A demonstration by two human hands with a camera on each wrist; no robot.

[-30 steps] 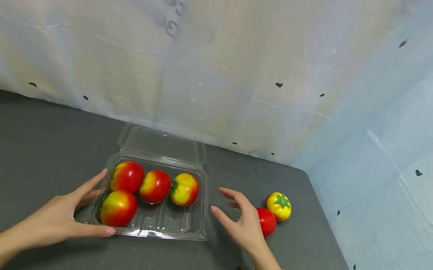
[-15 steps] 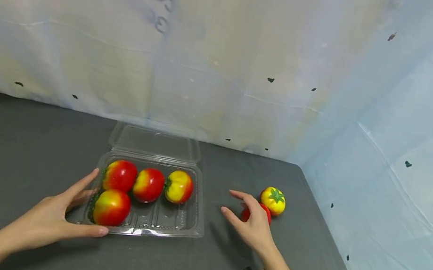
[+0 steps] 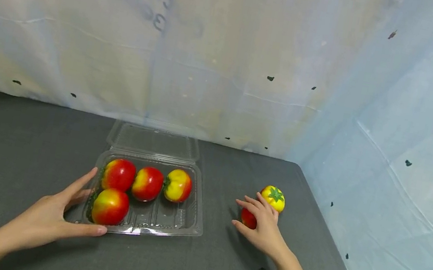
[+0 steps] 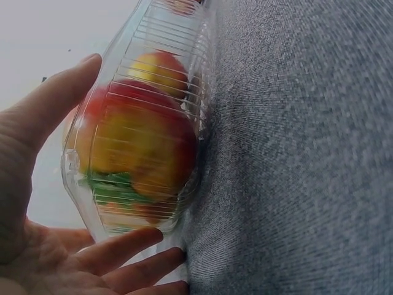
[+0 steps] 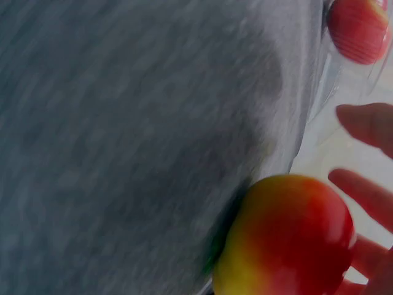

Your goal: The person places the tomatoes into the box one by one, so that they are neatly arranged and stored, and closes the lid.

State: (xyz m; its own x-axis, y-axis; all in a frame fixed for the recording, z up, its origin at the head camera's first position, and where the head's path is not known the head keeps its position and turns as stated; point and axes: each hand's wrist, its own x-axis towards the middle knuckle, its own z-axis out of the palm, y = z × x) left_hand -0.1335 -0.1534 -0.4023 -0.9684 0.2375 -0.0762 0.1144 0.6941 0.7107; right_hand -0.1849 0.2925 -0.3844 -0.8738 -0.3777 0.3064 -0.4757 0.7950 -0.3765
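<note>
A clear plastic clamshell box (image 3: pixel 188 223) stands on the table, its lid (image 3: pixel 155 141) folded back. Inside are several red-and-yellow tomatoes (image 3: pixel 110 207), glossy like toys. My left hand (image 3: pixel 50 217) spans the box's front left corner, thumb at the front rim and straight fingers along the left side. In the left wrist view those fingers (image 4: pixel 132 252) lie right at the box's end wall. My right hand (image 3: pixel 265 229), fingers spread and slightly bent, is over a loose tomato (image 3: pixel 248 218) and partly hides it. The right wrist view shows this tomato (image 5: pixel 295 233) close beside the fingertips.
Another loose tomato (image 3: pixel 279 205), yellow with a green star-shaped calyx, sits just behind my right hand. A dark grey cloth (image 3: pixel 48 140) covers the table. Pale plastic sheeting (image 3: pixel 212 58) rises behind the table and along its right side.
My right hand has moved away from the box, rightward to the loose tomatoes, and now reaches over the nearer one. The left hand stays at the box corner. The head view has shifted slightly.
</note>
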